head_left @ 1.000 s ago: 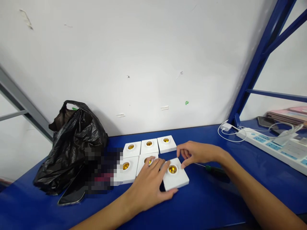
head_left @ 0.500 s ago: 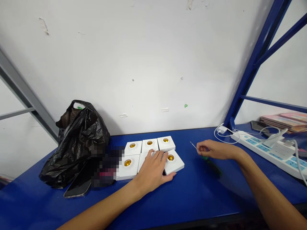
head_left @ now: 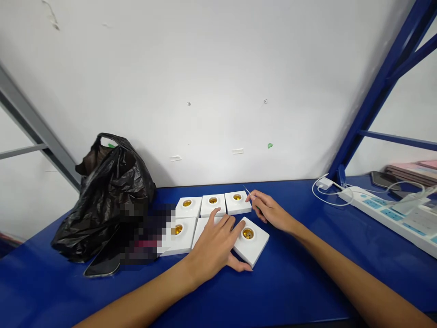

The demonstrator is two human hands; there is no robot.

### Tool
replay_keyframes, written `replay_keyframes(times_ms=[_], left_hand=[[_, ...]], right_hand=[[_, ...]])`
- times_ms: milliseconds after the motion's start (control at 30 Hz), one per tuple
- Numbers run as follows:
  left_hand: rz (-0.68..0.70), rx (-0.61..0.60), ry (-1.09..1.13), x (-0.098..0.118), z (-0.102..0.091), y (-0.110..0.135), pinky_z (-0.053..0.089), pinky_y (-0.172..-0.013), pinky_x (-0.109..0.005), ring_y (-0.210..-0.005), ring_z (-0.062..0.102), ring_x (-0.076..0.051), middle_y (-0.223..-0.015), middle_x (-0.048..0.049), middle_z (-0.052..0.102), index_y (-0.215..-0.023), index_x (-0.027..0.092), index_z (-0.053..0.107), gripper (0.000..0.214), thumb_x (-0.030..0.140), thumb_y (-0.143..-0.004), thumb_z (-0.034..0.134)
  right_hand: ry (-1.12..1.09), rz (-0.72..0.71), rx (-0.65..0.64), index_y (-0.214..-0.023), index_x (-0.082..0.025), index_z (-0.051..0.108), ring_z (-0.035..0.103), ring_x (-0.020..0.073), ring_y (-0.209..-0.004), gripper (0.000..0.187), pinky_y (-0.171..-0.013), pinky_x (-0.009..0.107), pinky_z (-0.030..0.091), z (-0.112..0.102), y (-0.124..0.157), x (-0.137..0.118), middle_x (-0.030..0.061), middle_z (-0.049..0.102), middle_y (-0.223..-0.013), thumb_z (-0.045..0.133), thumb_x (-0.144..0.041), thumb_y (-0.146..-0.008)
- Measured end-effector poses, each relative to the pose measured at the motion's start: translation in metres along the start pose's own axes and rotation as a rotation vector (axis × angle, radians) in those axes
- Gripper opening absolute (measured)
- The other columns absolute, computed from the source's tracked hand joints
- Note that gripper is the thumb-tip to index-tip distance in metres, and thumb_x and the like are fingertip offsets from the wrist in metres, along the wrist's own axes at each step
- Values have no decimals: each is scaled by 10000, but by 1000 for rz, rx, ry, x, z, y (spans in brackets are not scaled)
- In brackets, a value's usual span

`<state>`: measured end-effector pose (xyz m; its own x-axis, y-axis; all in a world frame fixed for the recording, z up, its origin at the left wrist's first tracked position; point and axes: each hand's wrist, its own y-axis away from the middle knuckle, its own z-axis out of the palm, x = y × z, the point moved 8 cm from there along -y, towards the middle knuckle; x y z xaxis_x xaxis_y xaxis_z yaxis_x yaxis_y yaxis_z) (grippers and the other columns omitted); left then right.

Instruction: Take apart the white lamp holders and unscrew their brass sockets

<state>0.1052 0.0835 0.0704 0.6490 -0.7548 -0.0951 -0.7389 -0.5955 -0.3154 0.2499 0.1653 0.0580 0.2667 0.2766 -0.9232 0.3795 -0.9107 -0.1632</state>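
Square white lamp holders with brass-coloured sockets lie in two rows on the blue table. My left hand (head_left: 215,243) rests over the front row, thumb and fingers spanning the left side of the front right lamp holder (head_left: 256,246), which sits turned at an angle. Beneath that hand, the front middle lamp holder (head_left: 200,226) is mostly covered. My right hand (head_left: 268,210) is closed around a thin screwdriver (head_left: 247,191), beside the back right lamp holder (head_left: 238,208). Only the screwdriver's metal shaft shows; its handle is hidden by the hand.
On the left stand a black plastic bag (head_left: 112,196) and a phone (head_left: 102,267), with a blurred patch beside them. A white power strip (head_left: 378,207) with cables lies right, near another phone (head_left: 384,179) and stacked pink papers (head_left: 409,172). Blue rack posts (head_left: 367,114) rise behind.
My right hand has moved left with the screwdriver, up to the back right lamp holder. The front right lamp holder has turned and slid slightly nearer under my left hand.
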Motion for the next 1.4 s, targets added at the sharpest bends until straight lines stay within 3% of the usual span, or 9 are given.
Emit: replay_keyframes(times_ms=[133,267,467,600,733,833,933,1100,1400], left_hand=[[163,67,49,8,-5,3,323,-1261,-559,-1403,575,-407,-1483,-256,610,-1283,118,625,884,758,-720,861],[197,32,128,12,-6,8,381,-1242,-433,-1408,597,-335,-1534,-192,609,-1328,140,594,733,649,-852,824],[179,70,189,15,-11,3,335,-1268,-495,-1438,558,-375,-1542,-256,571,-1308,104,568,787,746,-881,727],[135,22,265,15,-9,0,383,-1213,-520,-1340,620,-366,-1386,-186,675,-1436,126,504,844,718,-885,748],[101,-31,343,11,-13,2,368,-1206,-532,-1335,601,-364,-1408,-151,660,-1530,176,460,892,735,-890,730],[32,-27,422,-2,-22,4,387,-1187,-558,-1324,582,-369,-1413,-135,642,-1527,222,458,873,705,-871,772],[-166,80,505,-30,-30,9,450,-1128,-567,-1306,561,-373,-1427,-133,600,-1513,263,443,799,616,-886,791],[-475,213,634,-61,-23,21,491,-1092,-575,-1319,555,-352,-1477,-144,545,-1531,292,367,611,551,-1030,600],[-422,255,567,-62,-12,23,532,-1070,-545,-1308,592,-341,-1478,-138,557,-1526,302,398,561,530,-1046,578]], right_hand=[[46,-26,1,-1104,-243,625,430,115,-559,360,-512,246,368,5,0,0,-54,510,-729,478,-569,-1064],[88,-29,-5,-1161,-235,690,420,119,-537,356,-496,257,331,8,1,2,-50,539,-691,555,-544,-1046],[52,-22,6,-1032,-210,700,414,114,-506,428,-479,267,317,11,0,-1,-41,537,-671,508,-592,-1052],[26,-12,18,-990,-206,695,436,110,-497,463,-478,263,335,14,0,-3,-41,545,-665,490,-618,-1050],[8,-11,55,-982,-204,685,453,105,-479,483,-480,261,356,11,0,-3,-50,531,-660,500,-647,-1036],[-9,-27,105,-958,-209,672,471,109,-495,516,-502,262,374,2,1,-4,-54,506,-665,486,-686,-1024],[-5,-35,124,-800,-203,647,462,114,-483,605,-509,273,370,-6,3,-7,-47,482,-611,437,-723,-1024],[71,-39,42,-614,-200,630,448,121,-465,702,-532,289,370,-12,6,-14,-33,460,-499,423,-721,-1037],[301,-113,-71,-644,-199,709,460,130,-584,579,-566,298,317,-21,8,-33,3,601,-669,587,-631,-1010]])
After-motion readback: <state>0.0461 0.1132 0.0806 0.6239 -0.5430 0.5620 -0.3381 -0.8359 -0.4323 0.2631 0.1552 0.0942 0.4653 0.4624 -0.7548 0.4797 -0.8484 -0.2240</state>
